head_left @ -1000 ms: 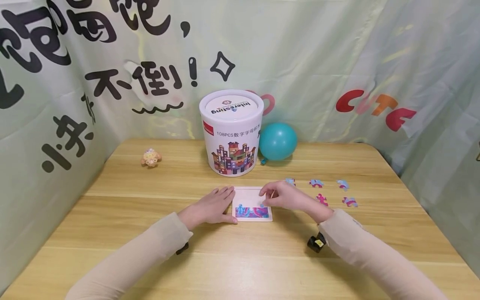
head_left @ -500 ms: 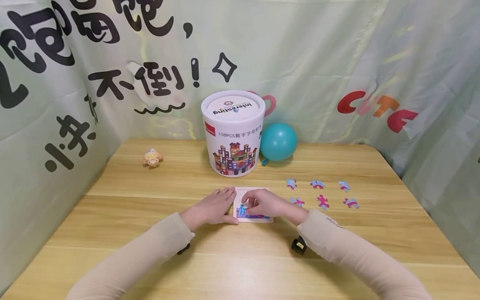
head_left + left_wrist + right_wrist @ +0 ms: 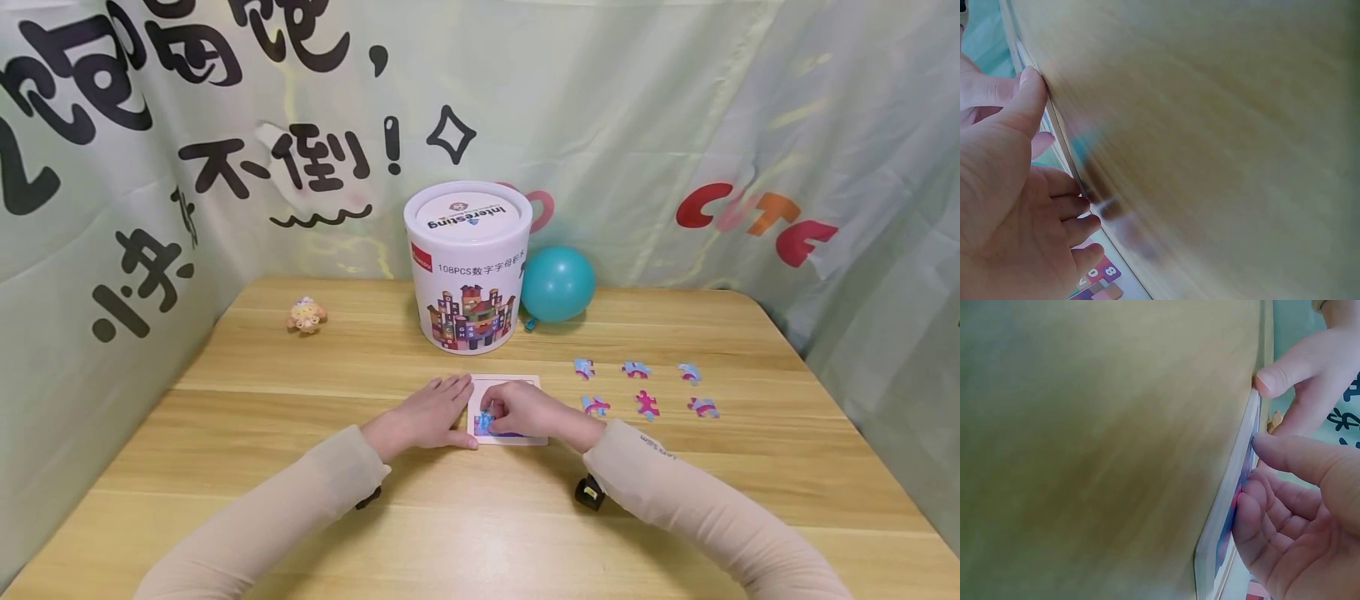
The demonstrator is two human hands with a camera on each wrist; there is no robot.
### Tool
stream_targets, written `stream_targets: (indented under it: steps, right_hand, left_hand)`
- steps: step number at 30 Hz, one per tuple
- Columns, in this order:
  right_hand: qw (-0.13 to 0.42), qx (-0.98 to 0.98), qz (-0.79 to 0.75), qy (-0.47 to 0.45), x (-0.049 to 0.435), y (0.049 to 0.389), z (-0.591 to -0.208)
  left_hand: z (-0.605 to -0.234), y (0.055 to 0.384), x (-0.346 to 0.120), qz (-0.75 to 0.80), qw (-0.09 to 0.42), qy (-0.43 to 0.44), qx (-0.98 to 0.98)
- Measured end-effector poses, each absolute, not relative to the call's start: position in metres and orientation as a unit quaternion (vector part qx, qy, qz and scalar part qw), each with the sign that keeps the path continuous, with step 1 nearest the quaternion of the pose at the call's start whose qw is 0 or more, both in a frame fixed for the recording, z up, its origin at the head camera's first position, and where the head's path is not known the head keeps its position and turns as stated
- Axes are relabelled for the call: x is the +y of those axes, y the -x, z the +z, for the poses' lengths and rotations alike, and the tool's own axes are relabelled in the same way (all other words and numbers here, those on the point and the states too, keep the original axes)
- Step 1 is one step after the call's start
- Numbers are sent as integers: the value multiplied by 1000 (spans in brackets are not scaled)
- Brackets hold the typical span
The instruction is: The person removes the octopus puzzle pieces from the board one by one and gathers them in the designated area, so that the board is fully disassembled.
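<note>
My left hand (image 3: 431, 417) lies on the table with straight fingers, its fingertips and thumb at the left edge of a white puzzle tray (image 3: 532, 382). In the left wrist view the left hand (image 3: 1010, 206) has its fingers spread. Over the lower left of the tray, my right hand (image 3: 528, 408) has thumb and curled fingers on either side of a blue puzzle piece (image 3: 486, 414). In the right wrist view the right hand (image 3: 1310, 512) has its fingertips right at the tray's coloured surface. The right hand covers most of the row of pieces along the tray's bottom.
Several loose puzzle pieces (image 3: 647, 405) lie in two rows right of the tray. Behind it stand a white lidded bucket (image 3: 472, 275) and a teal balloon (image 3: 558, 284). A small plush figure (image 3: 306, 316) sits at the back left. Printed curtains (image 3: 637, 125) surround the table.
My right hand has moved left across the tray, from its right side to the lower left pieces. My left hand has stayed at the tray's left edge.
</note>
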State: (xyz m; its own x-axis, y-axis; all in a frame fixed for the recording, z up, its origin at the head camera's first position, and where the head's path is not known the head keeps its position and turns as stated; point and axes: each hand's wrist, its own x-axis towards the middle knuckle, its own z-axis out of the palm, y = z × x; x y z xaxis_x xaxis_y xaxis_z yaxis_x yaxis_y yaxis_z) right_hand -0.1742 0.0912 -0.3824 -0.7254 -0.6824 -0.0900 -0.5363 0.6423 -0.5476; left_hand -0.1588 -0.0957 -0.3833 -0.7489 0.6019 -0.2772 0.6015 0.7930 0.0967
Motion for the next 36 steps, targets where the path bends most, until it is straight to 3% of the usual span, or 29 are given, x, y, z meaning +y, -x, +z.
stream_targets:
  steps: [36]
  right_hand:
    - [130, 886, -284, 343, 91, 171, -386]
  left_hand:
    - [-384, 158, -96, 9, 146, -323, 935]
